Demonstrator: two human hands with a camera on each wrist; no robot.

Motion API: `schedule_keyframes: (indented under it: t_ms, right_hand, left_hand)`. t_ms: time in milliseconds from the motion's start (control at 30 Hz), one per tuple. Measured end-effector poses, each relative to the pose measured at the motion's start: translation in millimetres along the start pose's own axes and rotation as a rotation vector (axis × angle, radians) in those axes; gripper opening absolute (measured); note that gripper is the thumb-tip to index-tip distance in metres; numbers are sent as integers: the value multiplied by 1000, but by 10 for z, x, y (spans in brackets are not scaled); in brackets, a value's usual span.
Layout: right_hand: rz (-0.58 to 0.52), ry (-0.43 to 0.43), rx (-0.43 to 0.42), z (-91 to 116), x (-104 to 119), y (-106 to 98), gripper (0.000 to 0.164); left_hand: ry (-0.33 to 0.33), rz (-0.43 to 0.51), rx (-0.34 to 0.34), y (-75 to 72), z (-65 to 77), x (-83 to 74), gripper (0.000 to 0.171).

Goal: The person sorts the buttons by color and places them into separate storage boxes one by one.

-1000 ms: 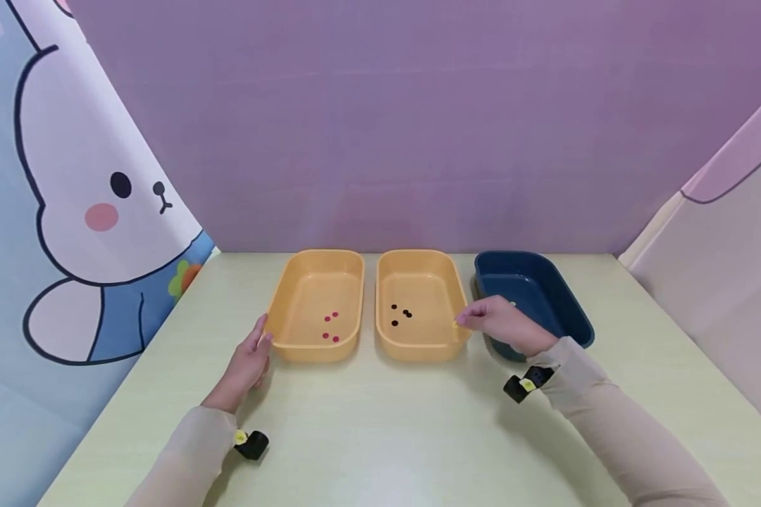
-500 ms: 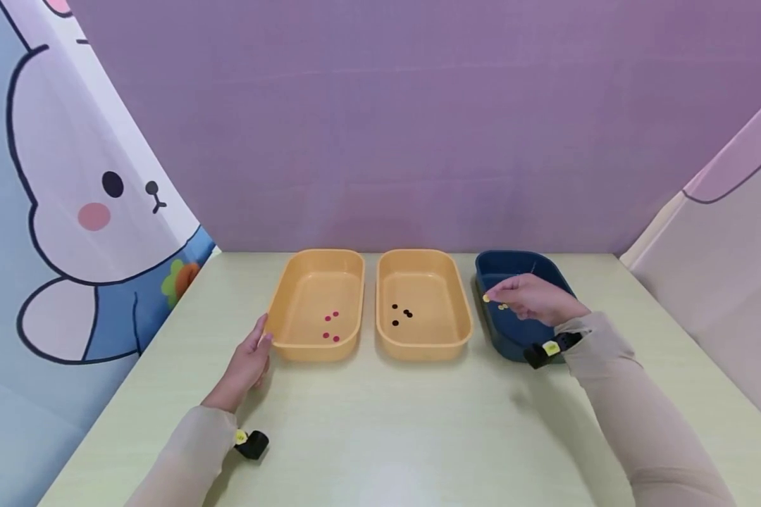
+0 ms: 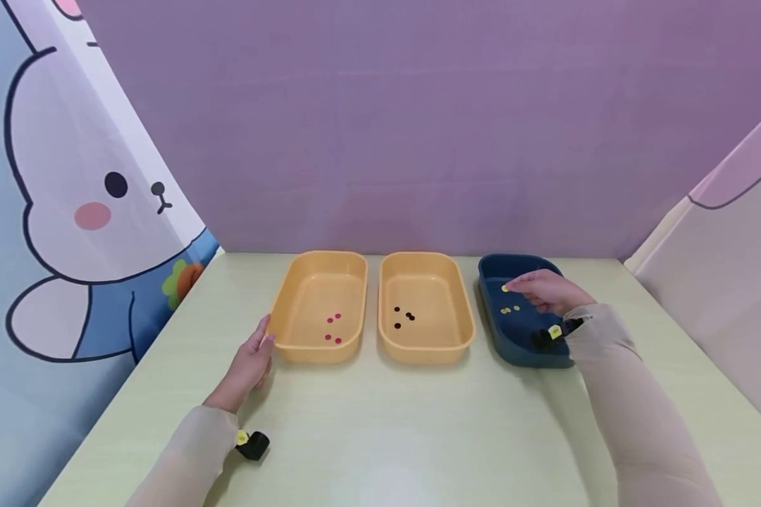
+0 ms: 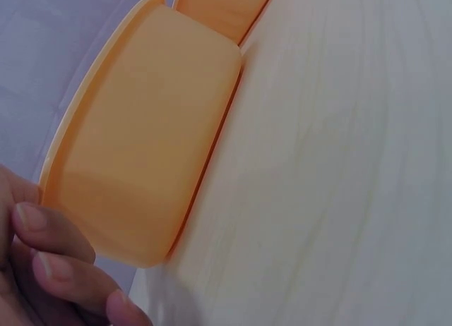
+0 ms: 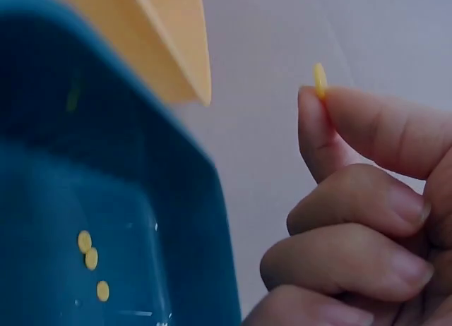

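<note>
My right hand [image 3: 548, 290] is over the dark blue tray [image 3: 510, 348] at the right. Its thumb and index finger pinch a small yellow disc [image 5: 320, 80], held on edge in the right wrist view, with the other fingers folded in. Several more yellow discs [image 5: 103, 291] lie on the floor of that tray. My left hand [image 3: 247, 366] rests against the front left corner of the left yellow tray [image 3: 313, 354]. In the left wrist view its loosely bent fingers [image 4: 63, 273] touch the tray's outer wall.
Several pink discs [image 3: 338, 341] lie in the left yellow tray. A second yellow tray [image 3: 425, 355] stands in the middle and contains several black discs [image 3: 397, 326]. All three trays stand in a row on a pale table [image 3: 380, 422], before a purple backdrop [image 3: 418, 127].
My right hand has moved from the middle tray's right rim rightward and back over the blue tray, with a yellow disc between its fingertips. My left hand has stayed at its tray corner.
</note>
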State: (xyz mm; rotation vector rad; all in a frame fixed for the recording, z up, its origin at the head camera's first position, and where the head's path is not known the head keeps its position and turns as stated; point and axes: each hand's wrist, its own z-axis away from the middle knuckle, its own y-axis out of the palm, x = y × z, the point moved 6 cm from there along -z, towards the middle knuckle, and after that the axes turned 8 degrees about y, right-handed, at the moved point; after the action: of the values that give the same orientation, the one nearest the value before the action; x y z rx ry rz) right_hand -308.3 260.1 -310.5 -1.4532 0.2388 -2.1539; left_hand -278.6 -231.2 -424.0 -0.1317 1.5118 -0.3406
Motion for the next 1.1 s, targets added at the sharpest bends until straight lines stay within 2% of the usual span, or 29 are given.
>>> schedule_keyframes:
  t_ms: [100,267,467,600,733,900,1100]
  right_hand:
    - [-7,25,-24,-66,-90,-89,19]
    - [-48,57,-32,-155,-216,-185,31]
    - [-122,71,-17,-187,-289,-215,18]
    - [-183,75,-27,-224,-359,-257,18]
    - [-256,101,-108,-179,-454,-237,26]
    - [-315,134,-232,-103,-555,-188,16]
    - [-342,244,-378,-23,-699,-114,18]
  left_hand:
    - [1,-5,-1,16,-3,-4,56]
    - [-2,-18,-4,24,-1,11,56]
    - [1,-10,-9,15,5,1,56]
    - [-10,-22,-11,11,-5,11,56]
    - [-21,-32,-3,-30,16,44,56]
    - [3,-29,12,-77,54,65,56]
    - [12,-30,27,-132,94,94,56]
